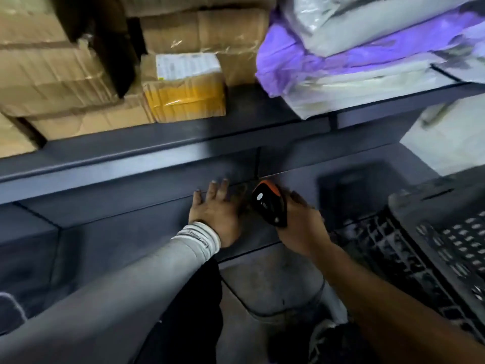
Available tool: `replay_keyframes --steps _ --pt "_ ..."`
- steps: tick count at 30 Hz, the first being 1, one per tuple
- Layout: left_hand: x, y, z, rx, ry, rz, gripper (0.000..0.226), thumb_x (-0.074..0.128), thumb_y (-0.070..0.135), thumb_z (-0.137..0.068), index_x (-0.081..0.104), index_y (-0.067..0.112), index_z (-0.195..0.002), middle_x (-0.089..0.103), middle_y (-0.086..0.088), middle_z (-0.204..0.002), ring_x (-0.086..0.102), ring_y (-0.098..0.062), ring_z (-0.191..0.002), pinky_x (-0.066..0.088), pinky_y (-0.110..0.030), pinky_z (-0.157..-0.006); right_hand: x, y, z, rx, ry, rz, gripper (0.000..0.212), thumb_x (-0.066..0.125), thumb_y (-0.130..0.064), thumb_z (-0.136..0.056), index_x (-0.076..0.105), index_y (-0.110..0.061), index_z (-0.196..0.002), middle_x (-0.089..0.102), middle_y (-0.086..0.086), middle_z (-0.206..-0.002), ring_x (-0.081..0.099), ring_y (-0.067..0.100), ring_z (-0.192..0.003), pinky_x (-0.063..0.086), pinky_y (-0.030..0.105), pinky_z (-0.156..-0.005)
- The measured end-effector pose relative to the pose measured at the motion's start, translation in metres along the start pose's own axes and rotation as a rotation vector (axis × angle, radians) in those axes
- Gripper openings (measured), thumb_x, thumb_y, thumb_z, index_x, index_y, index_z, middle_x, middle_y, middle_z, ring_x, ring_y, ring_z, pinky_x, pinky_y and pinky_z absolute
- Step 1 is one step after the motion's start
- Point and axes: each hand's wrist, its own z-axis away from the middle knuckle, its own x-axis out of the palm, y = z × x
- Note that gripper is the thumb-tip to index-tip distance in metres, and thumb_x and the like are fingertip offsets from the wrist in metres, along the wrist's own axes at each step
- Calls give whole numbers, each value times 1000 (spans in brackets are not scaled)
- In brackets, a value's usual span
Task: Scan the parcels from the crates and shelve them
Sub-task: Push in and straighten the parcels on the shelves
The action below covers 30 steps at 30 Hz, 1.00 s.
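Observation:
My right hand [301, 224] grips a black and orange barcode scanner [269, 203] just below the front edge of a dark grey shelf [183, 143]. My left hand [217, 208], in a grey sleeve, rests flat with fingers spread on the lower shelf ledge, beside the scanner and holding nothing. On the shelf above sit cardboard parcels, among them a small box with yellow tape and a white label [185, 88]. Purple and grey plastic mailer bags [354, 56] are stacked on the shelf at the right. A dark plastic crate [433, 245] stands at the lower right.
Large brown cartons [52, 74] fill the left of the shelf. A bare strip of shelf [252, 106] lies between the small box and the mailer bags. A white parcel [446, 137] sits below the shelf at right. The floor [273, 282] shows between my arms.

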Motion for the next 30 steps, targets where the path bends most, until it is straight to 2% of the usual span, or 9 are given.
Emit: replay_keyframes --steps 2,4,9,12,15,18,23,27,30 --pt "12 -32 5 -70 -20 27 65 18 63 -105 -2 42 -164 -6 -3 -175 -3 -31 -161 -1 -60 -126 27 -14 -14 -52 -34 15 73 68 -12 -77 48 -18 -146 60 9 -136 57 39 -126 53 50 -94" --pt "22 -65 9 -143 -45 54 65 12 66 -104 -6 46 -163 -7 -1 -175 -5 -29 -161 -3 -58 -127 53 -36 -27 -107 -86 27 74 69 -15 -80 45 -23 -150 57 5 -140 52 35 -132 49 50 -101" --pt "62 -148 28 -383 -107 176 64 16 65 -105 -5 47 -163 -5 0 -175 -6 -28 -161 0 -59 -127 129 -99 -53 -268 -255 20 94 74 -22 -80 28 -31 -161 50 1 -153 47 29 -140 47 50 -104" --pt "99 -184 46 -497 -132 242 64 19 63 -106 -4 47 -163 -4 1 -175 -5 -28 -161 1 -57 -127 171 -135 -59 -349 -316 54 83 66 -30 -88 25 -33 -161 47 -3 -154 44 28 -142 45 51 -105" --pt "140 -215 66 -577 -141 304 63 17 64 -106 -3 46 -163 -3 0 -175 -2 -29 -161 2 -56 -127 214 -161 -66 -403 -371 93 64 50 -34 -97 31 -31 -159 49 0 -152 47 31 -140 44 52 -109" --pt "180 -239 86 -625 -134 342 63 15 64 -106 -4 46 -163 -3 -1 -175 -1 -29 -161 4 -56 -127 252 -184 -69 -463 -390 117 53 43 -37 -101 38 -28 -153 58 2 -142 56 31 -131 50 52 -101" --pt "229 -272 96 -760 -57 447 63 16 63 -106 -3 45 -164 -3 -1 -175 -3 -29 -161 2 -57 -127 312 -208 -70 -495 -353 102 60 58 -26 -96 43 -21 -153 65 8 -133 62 35 -123 54 53 -95" --pt "269 -287 95 -805 1 513 63 17 64 -105 -3 47 -163 -6 1 -175 -6 -28 -161 -1 -57 -127 351 -237 -77 -465 -373 251 73 63 -22 -96 30 -20 -161 65 15 -125 64 42 -114 52 52 -93" --pt "300 -302 93 -799 -12 521 64 16 65 -105 -6 47 -162 -9 0 -174 -7 -29 -160 -3 -59 -127 381 -248 -84 -418 -436 277 75 67 -19 -93 32 -18 -159 63 17 -126 62 41 -117 52 56 -95"
